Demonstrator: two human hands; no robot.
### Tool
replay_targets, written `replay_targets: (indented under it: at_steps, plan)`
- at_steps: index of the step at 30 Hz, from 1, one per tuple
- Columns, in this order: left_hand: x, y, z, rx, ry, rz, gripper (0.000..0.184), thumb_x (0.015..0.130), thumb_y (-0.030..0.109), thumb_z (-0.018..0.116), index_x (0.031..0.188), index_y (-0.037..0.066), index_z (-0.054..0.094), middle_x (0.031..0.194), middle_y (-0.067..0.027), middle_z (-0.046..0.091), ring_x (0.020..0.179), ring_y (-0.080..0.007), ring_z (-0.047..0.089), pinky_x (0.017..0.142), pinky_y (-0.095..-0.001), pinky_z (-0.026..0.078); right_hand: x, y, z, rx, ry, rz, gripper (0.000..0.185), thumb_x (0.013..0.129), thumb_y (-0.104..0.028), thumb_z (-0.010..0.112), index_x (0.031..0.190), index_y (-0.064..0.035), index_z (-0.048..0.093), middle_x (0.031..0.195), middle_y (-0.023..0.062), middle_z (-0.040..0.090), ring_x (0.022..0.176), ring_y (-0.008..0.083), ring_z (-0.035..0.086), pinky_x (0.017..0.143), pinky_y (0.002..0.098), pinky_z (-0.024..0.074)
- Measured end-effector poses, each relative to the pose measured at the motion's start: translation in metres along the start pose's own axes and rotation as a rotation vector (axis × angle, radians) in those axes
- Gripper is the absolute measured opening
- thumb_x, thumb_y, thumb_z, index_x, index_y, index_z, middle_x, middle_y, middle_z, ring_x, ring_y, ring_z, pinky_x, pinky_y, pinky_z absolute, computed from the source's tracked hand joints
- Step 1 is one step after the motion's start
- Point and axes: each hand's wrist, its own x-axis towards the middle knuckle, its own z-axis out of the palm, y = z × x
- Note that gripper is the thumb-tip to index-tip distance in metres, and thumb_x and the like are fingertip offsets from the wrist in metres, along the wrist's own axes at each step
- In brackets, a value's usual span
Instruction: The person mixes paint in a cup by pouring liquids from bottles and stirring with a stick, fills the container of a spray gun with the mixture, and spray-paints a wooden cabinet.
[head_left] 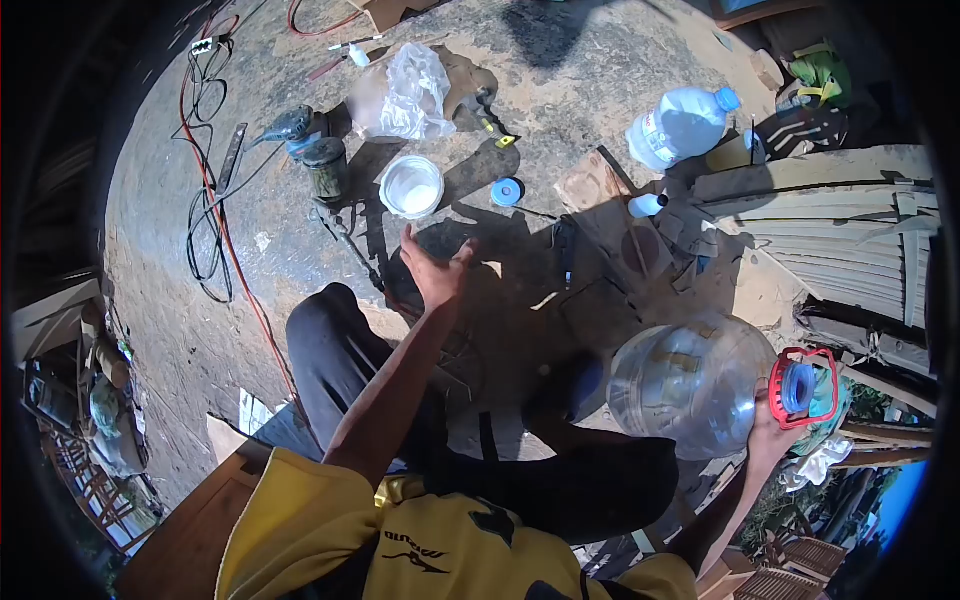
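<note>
My left hand point(437, 272) is stretched out with fingers and thumb apart, holding nothing. It is just short of a round white tub point(412, 187) with pale contents, and I see a gap between them. To the tub's right lies a small blue round piece point(507, 192), maybe a lid. On the far right, my right hand point(772, 430) is closed at the neck of a large clear plastic water jug point(680, 385), by its red handle point(833, 392). The jug leans on its side beside my knee, its blue mouth facing right. Some fingers are hidden behind the neck.
A crumpled plastic bag point(415, 95), a power tool with a dark canister point(325, 168) and a yellow-marked tool point(497, 132) lie beyond the tub. A blue-capped bottle point(680, 128) and a small white bottle point(647, 205) are at right. An orange cord point(232, 255) runs along the left.
</note>
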Motion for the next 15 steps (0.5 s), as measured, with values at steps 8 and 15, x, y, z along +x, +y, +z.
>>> replay_targets:
  at_steps: [8, 15]
  plan:
    - [0.115, 0.001, -0.009, -0.473, -0.281, 0.379, 0.083, 0.068, 0.012, 0.1, 0.138, -0.002, 0.058, 0.131, -0.012, 0.071, 0.119, -0.0211, 0.068, 0.106, -0.0372, 0.053, 0.017, -0.025, 0.022, -0.174, -0.291, -0.158, 0.049, 0.073, -0.013, 0.09, 0.114, 0.0001, 0.066, 0.102, 0.0094, 0.073, 0.092, 0.021, 0.07, 0.087, 0.0377, 0.0561]
    - [0.049, 0.08, -0.016, -0.188, -0.517, 0.646, 0.066, 0.074, 0.008, 0.093, 0.131, 0.003, 0.061, 0.12, -0.0126, 0.075, 0.111, -0.0243, 0.073, 0.098, -0.0376, 0.057, 0.045, -0.058, 0.053, -0.295, -0.598, -0.373, 0.06, 0.07, -0.021, 0.089, 0.12, 0.0008, 0.063, 0.098, 0.0209, 0.074, 0.091, 0.0402, 0.076, 0.08, 0.0452, 0.0606]
